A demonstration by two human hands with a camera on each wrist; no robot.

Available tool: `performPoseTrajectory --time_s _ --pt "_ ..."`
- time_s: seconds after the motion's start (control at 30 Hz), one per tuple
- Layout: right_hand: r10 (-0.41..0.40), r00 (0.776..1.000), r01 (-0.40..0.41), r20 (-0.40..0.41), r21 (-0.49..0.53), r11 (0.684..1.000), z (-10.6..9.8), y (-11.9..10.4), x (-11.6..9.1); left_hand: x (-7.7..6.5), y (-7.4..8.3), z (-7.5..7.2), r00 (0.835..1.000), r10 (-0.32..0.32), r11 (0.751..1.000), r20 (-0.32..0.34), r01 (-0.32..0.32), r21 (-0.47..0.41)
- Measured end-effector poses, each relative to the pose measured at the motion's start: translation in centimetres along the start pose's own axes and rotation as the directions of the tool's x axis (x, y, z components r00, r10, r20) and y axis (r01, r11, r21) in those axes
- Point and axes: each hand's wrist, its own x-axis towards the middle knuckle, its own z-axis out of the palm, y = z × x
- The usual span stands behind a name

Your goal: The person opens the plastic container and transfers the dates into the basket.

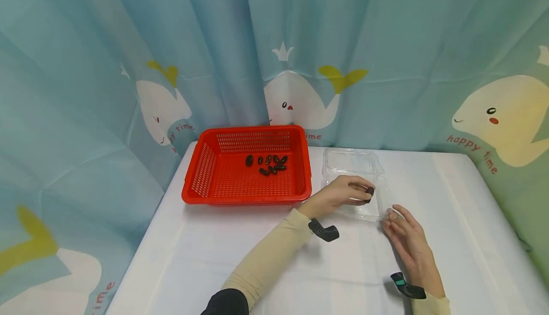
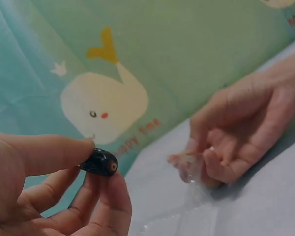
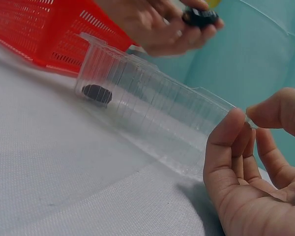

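Note:
My left hand (image 1: 345, 192) pinches a dark, glossy, oval date (image 2: 101, 162) between thumb and fingertips, with a pale brown spot at its end. It is above the clear plastic box (image 1: 358, 215), whose hinged lid (image 1: 350, 161) lies open toward the curtain. With thumb and fingers, my right hand (image 1: 409, 241) pinches the box's near right rim. Another date (image 3: 97, 93) lies inside the box at its far end in the right wrist view; in the head view I cannot make it out.
To the left of the box stands a red perforated basket (image 1: 246, 199) with several dark dates (image 1: 268, 159) on its bottom. A white-covered table (image 1: 446, 200) carries everything. A blue-green curtain (image 1: 399, 43) with printed whales closes off the back and sides.

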Motion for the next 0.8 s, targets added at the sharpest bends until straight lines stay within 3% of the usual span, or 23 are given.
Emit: performPoseTrajectory --time_s 0.2,0.43,0.8 --pt "-0.006 1.000 0.006 0.007 -0.022 1.000 0.0 -0.1 -0.2 -1.7 1.4 -1.2 1.000 -0.023 0.998 0.020 0.024 -0.056" --pt "-0.014 1.000 0.014 0.009 -0.013 1.000 0.1 -0.2 -0.4 -3.4 3.7 -3.5 0.999 -0.030 0.999 0.026 0.031 -0.024" --pt "0.022 0.999 -0.022 -0.024 -0.006 1.000 0.2 -0.3 -0.2 -6.6 6.0 -10.0 0.988 -0.055 0.997 -0.144 0.061 0.041"
